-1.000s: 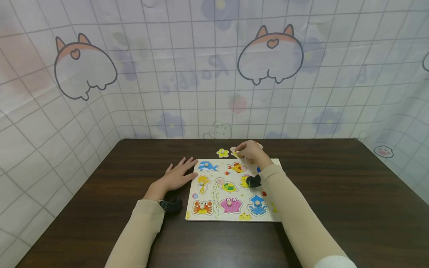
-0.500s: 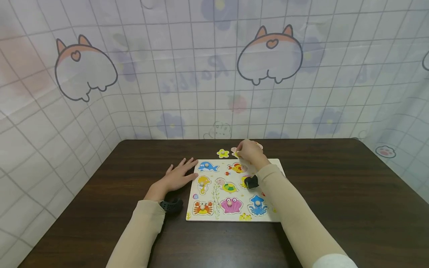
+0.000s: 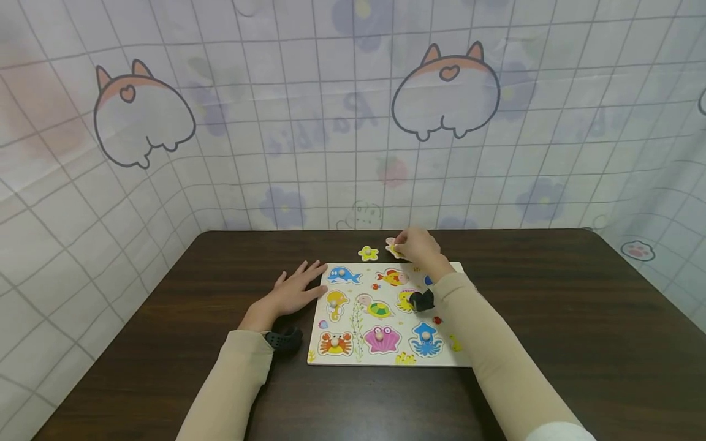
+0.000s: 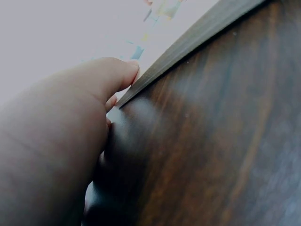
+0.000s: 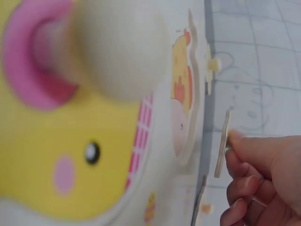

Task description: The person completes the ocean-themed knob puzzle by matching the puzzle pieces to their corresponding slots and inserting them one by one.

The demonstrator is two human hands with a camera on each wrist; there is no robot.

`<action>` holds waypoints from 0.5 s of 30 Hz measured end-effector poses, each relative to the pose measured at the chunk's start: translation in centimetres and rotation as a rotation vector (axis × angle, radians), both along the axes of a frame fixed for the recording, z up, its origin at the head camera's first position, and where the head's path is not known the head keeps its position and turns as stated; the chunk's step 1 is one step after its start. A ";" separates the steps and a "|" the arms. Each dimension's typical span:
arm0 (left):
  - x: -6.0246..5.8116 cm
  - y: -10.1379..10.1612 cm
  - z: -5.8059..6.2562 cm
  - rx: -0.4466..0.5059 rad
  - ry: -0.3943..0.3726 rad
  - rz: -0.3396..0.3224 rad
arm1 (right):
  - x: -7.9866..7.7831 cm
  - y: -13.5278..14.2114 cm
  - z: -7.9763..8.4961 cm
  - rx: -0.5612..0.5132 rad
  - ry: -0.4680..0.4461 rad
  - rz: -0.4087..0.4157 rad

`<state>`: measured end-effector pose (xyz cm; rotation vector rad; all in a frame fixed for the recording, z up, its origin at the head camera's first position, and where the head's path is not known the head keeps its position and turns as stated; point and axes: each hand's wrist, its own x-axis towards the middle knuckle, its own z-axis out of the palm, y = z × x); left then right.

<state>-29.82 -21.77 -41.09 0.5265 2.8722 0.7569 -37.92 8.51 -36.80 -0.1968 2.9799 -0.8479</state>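
In the head view, my right hand [image 3: 419,248] is above the far edge of a puzzle board [image 3: 353,361]. Thumb and fingers pinch a thin puzzle piece [image 3: 391,247], pink and yellow on its face. The right wrist view shows this piece [image 5: 223,143] edge-on, raised off the table. My left hand [image 3: 289,293] lies with fingers spread at the board's left edge, its thumb [image 4: 120,75] touching that edge. A yellow star piece [image 3: 368,253] with a knob lies behind the board. The turtle [image 3: 376,306] and fish [image 3: 393,277] places show no knobs.
Knobbed pieces sit in the board: a whale [image 3: 344,275], seahorse [image 3: 336,304], crab [image 3: 335,343], pink shell [image 3: 382,339] and blue squid [image 3: 426,340]. Another loose piece [image 5: 200,202] lies past the board in the right wrist view. A patterned cloth [image 3: 309,153] hangs behind the table [image 3: 138,343].
The right hand has shifted slightly right, and the pink and yellow piece has risen and moved with it. The left hand stays at the board's edge.
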 end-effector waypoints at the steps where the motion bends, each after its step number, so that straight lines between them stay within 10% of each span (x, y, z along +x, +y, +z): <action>1: 0.0 0.0 0.0 -0.002 -0.002 0.001 | 0.1 0.1 0.1 -0.003 0.002 0.003; 15: -0.2 0.0 -0.3 -0.003 -0.001 -0.004 | 2.7 0.3 1.2 -0.035 0.033 0.082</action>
